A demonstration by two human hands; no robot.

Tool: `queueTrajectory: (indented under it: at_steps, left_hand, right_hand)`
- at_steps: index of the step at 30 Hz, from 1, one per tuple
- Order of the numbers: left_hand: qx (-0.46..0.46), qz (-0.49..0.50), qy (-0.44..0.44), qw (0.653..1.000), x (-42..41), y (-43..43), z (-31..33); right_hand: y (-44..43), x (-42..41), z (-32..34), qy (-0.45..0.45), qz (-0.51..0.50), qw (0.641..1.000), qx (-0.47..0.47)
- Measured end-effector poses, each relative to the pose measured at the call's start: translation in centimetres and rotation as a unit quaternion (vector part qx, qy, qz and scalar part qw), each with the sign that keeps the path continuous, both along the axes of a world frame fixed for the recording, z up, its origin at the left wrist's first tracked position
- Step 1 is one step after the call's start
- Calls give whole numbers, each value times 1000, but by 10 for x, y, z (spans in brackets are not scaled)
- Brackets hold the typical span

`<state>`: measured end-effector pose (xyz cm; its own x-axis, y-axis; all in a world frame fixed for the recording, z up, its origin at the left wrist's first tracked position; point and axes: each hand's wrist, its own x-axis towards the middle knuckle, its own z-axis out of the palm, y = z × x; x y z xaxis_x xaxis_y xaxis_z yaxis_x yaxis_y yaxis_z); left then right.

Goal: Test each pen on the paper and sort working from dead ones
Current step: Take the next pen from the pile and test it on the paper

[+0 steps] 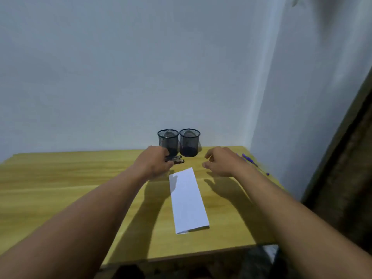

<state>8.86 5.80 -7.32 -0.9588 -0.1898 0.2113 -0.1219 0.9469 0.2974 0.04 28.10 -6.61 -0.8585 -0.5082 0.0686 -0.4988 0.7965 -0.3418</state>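
A folded white paper (188,200) lies lengthwise on the wooden table (60,188). Behind it stand two black mesh cups, the left cup (168,140) and the right cup (189,142), side by side. My left hand (155,163) grips a bunch of dark pens (178,159) just in front of the left cup. My right hand (221,161) hovers to the right of the paper's far end, its fingers loosely curled and holding nothing. Purple pens (254,163) lie on the table beyond my right wrist, partly hidden by it.
A pale wall rises directly behind the cups and along the table's right side. The table's front edge (201,253) runs below the paper. A dark door frame (346,158) stands at the far right.
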Motion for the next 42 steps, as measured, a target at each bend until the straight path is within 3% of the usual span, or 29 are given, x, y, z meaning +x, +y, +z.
queueTrajectory:
  at_steps: [11, 21, 27, 32, 36, 40, 42]
  left_hand:
    - [12, 38, 17, 999, -27, -71, -50]
    - [30, 29, 33, 999, -38, -79, -74]
    - [60, 25, 95, 993, -38, -78, -56]
    - [108, 30, 200, 973, -29, -65, -27]
    - [224, 59, 291, 928, -13, -36, -9]
    - [316, 34, 178, 931, -4, -11, -15]
    - [418, 1, 120, 901, -1, -2, -21]
  right_hand:
    - [-109, -50, -32, 10, 81, 997, -6]
    - [-124, -66, -50, 38, 110, 993, 31]
    - [-113, -62, -39, 59, 120, 991, 4]
    - [-98, -44, -18, 95, 110, 989, -27]
    - [-79, -24, -3, 87, 38, 991, -98]
    - [-65, 4, 2, -5, -23, 961, -277]
    - [-63, 17, 1, -101, -29, 913, -393]
